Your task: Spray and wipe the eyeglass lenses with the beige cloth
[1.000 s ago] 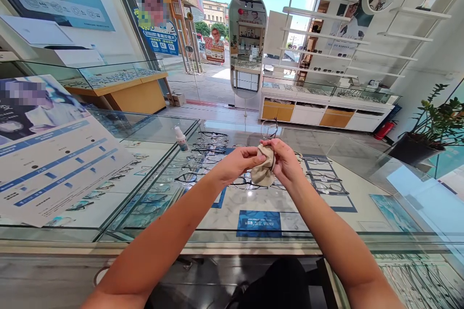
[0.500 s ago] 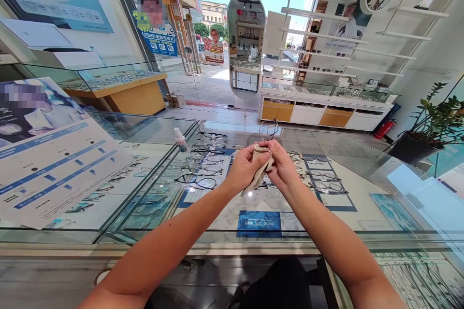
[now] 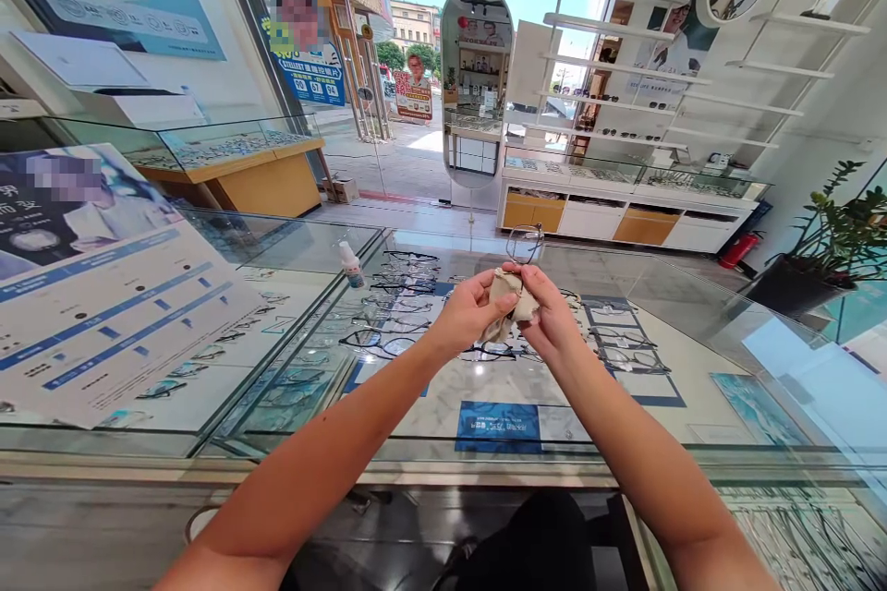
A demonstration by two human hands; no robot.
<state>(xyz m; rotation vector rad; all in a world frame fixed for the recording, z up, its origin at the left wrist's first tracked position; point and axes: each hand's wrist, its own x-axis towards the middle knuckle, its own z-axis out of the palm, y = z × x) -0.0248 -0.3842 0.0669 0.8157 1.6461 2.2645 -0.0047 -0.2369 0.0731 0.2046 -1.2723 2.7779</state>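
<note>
Above the glass counter [image 3: 582, 471], both my hands are closed together around a pair of glasses and a beige cloth. My left hand [image 3: 466, 312] pinches the cloth [image 3: 504, 291], thumb laid across it. My right hand [image 3: 551, 303] grips the glasses [image 3: 525, 245], whose one rim sticks up beyond my fingers; the rest is hidden by the cloth and hands. Under the glass around them lie rows of eyeglass frames [image 3: 384, 343]. A small white spray bottle [image 3: 351, 265] stands on the counter to the left of my hands.
A large printed price sheet [image 3: 103, 314] stands at the left of the counter. A blue leaflet [image 3: 497, 428] lies near the front edge. Beyond are an oval mirror [image 3: 477, 83], a white display cabinet [image 3: 596, 217] and a potted plant [image 3: 796, 282] at the right.
The cloth has been bunched up and turned, its hanging end drawn up between my hands. The glasses have shifted slightly to the right. The whole view has moved a little.
</note>
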